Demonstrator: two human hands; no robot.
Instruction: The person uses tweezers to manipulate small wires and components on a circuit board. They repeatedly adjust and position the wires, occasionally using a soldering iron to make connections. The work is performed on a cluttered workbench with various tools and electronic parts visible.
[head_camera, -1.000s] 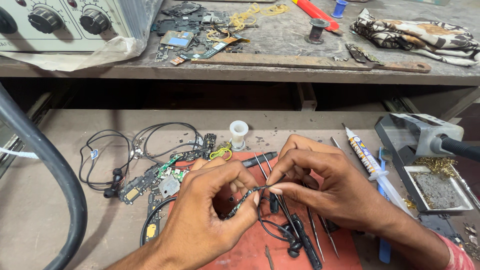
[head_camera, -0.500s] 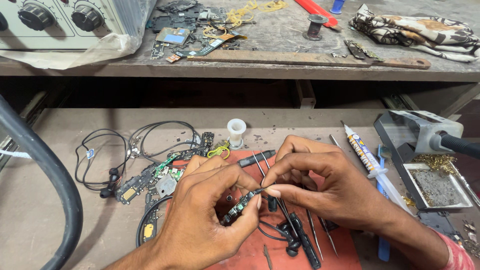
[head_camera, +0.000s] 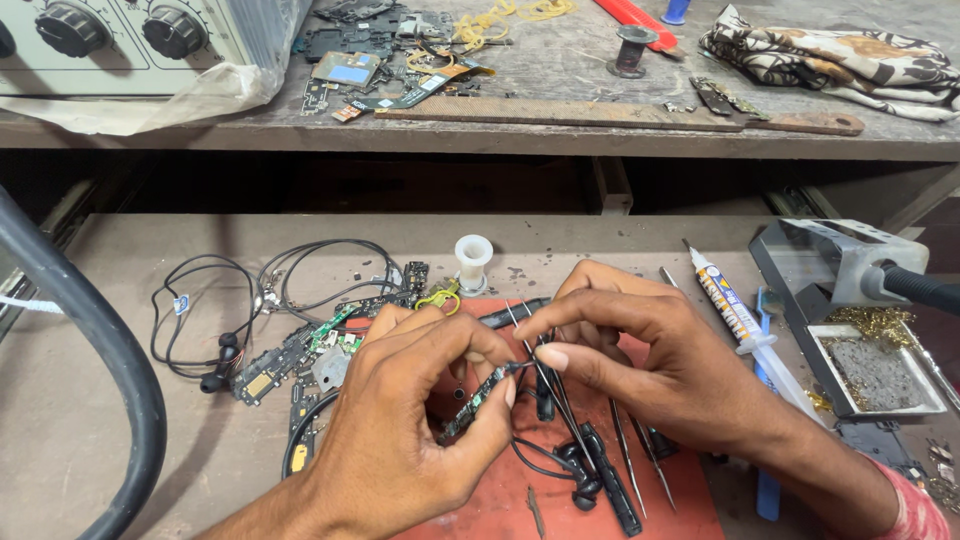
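Over the red mat (head_camera: 500, 505) near the front edge of the tabletop, both hands work on a slim green circuit strip (head_camera: 470, 402). The left hand (head_camera: 410, 420) has its fingers closed round the strip, holding it slanted just above the mat; compared with a second ago it sits a little lower and closer to the front edge. The right hand (head_camera: 640, 350) has brought thumb and forefinger together in a pinch at the strip's upper tip, where a thin dark wire (head_camera: 540, 465) seems to join. A second ago that pinch sat slightly higher. Tweezers (head_camera: 625, 455) lie on the mat below the right hand, a glue syringe (head_camera: 735, 315) just beside it, and black earphone cables (head_camera: 230, 330) well to the left.
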